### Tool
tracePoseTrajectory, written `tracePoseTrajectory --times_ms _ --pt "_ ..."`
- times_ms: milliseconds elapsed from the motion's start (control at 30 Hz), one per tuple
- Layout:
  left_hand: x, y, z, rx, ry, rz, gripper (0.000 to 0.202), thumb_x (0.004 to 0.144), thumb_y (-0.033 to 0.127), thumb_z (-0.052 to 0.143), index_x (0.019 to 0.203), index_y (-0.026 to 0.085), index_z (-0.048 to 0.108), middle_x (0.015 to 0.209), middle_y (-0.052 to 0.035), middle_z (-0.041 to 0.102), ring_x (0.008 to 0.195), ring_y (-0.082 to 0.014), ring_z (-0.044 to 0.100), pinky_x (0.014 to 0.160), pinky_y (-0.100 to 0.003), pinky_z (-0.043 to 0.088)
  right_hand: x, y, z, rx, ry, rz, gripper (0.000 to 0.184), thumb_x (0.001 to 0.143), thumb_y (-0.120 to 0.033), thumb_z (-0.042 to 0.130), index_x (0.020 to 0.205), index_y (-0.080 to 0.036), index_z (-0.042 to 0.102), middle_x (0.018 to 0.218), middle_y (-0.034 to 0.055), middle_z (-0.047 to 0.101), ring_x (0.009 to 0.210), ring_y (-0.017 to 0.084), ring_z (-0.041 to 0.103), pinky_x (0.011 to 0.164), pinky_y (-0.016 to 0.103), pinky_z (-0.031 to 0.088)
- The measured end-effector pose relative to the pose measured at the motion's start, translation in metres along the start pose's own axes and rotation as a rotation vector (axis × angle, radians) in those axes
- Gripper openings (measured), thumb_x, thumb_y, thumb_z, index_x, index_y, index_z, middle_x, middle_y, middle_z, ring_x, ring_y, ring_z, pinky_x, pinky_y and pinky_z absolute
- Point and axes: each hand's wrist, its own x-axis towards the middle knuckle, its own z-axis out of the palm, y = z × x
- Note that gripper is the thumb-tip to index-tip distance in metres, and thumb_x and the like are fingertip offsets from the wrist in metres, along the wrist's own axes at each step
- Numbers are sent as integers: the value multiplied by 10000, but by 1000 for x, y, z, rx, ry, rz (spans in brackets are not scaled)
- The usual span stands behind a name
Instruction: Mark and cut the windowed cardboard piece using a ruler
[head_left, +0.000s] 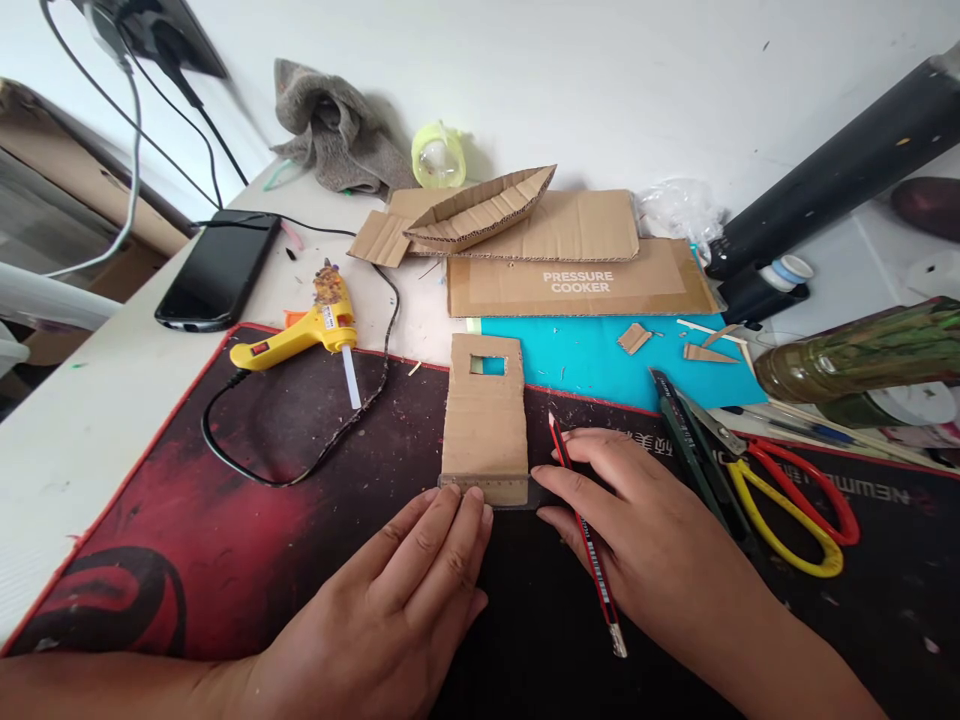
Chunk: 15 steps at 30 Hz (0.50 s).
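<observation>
A small piece of cardboard (485,415) with a rectangular cut-out near its far end lies on the dark mat. Across its near end is a clear ruler (495,482). The fingertips of my left hand (420,570) press down on the ruler's left part, fingers close together. My right hand (630,510) has a red and black pencil (592,555) between thumb and fingers, its sharpened tip pointing away from me. The index fingertip of that hand is by the ruler's right end.
A yellow glue gun (300,335) with its black cord rests at left, near a phone (219,268). A cardboard boat shape (480,215) sits on cardboard sheets behind. Scissors (787,510) and a dark green cutter (701,465) lie at right, beside blue paper (585,360).
</observation>
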Motion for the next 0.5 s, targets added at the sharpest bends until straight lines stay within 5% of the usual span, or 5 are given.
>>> tracePoseTrajectory --times_ms 500 --pt "4 -1 -1 -86 58 -34 393 1151 245 486 1431 31 659 1483 -175 706 1360 -335 620 1249 -482 363 3 -2 -2 2 -11 12 204 1087 -155 598 1166 -137 784 1165 180 734 1140 345 729 954 514 661"
